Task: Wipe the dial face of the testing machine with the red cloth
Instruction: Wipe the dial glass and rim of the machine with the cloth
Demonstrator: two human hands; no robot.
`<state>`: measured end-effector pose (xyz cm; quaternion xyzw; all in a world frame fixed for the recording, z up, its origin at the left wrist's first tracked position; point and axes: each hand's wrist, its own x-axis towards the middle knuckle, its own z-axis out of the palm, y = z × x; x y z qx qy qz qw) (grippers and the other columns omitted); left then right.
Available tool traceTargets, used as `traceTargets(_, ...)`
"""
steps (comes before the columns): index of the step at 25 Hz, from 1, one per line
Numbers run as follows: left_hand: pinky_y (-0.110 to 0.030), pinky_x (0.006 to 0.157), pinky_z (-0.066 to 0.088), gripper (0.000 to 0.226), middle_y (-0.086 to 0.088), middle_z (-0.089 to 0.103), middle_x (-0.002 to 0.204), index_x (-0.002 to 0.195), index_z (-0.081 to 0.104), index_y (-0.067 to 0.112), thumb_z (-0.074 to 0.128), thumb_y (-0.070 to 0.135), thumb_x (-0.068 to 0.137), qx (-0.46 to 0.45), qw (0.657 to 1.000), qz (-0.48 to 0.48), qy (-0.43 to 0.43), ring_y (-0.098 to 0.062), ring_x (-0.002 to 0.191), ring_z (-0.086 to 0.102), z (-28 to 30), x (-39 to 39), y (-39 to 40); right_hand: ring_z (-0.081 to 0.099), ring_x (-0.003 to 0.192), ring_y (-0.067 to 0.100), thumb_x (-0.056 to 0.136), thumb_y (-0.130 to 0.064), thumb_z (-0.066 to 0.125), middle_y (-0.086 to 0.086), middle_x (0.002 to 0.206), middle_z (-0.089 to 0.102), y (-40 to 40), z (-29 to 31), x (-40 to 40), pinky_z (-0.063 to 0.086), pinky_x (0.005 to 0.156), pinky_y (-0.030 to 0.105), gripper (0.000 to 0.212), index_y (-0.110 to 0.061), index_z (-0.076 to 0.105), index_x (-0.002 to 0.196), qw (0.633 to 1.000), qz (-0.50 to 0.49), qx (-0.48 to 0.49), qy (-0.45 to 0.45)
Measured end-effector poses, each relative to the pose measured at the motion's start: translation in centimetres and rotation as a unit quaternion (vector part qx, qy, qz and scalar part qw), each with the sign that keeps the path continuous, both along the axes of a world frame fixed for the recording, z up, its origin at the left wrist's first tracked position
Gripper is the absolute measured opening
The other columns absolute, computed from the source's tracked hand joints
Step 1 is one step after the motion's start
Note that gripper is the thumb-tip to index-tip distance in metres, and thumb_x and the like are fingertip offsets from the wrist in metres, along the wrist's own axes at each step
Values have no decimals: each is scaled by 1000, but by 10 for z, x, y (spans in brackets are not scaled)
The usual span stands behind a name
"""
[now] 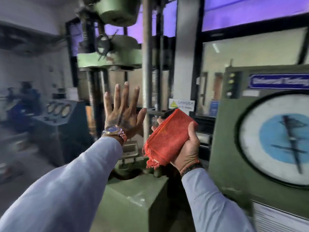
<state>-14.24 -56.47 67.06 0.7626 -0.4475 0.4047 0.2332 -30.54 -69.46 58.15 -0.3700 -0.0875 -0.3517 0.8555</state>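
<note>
Head view, blurred by motion. The left hand [122, 113], at about 10 o'clock from frame centre, is raised with its back to the camera, all five fingers spread wide and holding nothing; a metal-banded wristwatch with a bluish face [114, 130] sits at the cuff of a pale blue sleeve [66, 181]. The right hand [187, 146], just right of centre at about 4 o'clock, is closed around a folded red woven cloth with a frayed fringe [166, 138], thumb across its right edge and fingertips showing at its upper left; a dark beaded bracelet [192, 168] circles that wrist. The large round white dial face with a blue centre disc and dark pointers [280, 139] lies at 3 o'clock, set in a green metal cabinet [224, 148]; the cloth is near it but apart. Behind the hands stands the green steel load frame of the testing machine [110, 59]. A yellow-triangle sign [181, 104] behind the cloth appears to read "DANGER".
</note>
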Motion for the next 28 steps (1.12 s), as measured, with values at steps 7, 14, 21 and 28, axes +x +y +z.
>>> traceTargets(7, -70, 132, -1, 82, -6, 1, 184, 175, 7, 31, 28, 65, 103, -18, 983, -185, -12, -36, 170, -1, 2, -215, -244, 45, 146, 56, 90, -78, 56, 28, 154, 57, -168, 13, -254, 39, 119, 68, 86, -7, 72, 137, 984, -176, 13, 19)
traceTargets(14, -68, 133, -2, 83, -6, -6, 184, 175, 2, 32, 19, 68, 102, 10, 966, -259, 15, -35, 170, -5, -26, -353, -414, 55, 140, 50, 91, -81, 54, 26, 155, 57, -293, 9, -399, 38, 121, 67, 91, -12, 60, 151, 951, -303, 33, 60)
traceTargets(21, -71, 132, 4, 81, -11, 10, 183, 174, 16, 28, 33, 64, 104, 2, 956, -294, 17, -42, 168, 10, -57, -379, -576, 76, 111, 32, 86, -91, 49, 15, 124, 76, -438, 19, -439, 63, 94, 49, 95, -13, 66, 137, 840, -505, 48, 195)
traceTargets(28, -72, 131, 3, 86, -13, 3, 183, 175, 14, 26, 34, 68, 102, -26, 961, -275, 4, -43, 168, 6, -70, -366, -713, 28, 160, 38, 103, -55, 49, 11, 178, 22, -586, 50, -423, 29, 125, 62, 77, -38, 15, 170, 217, -823, -247, 462)
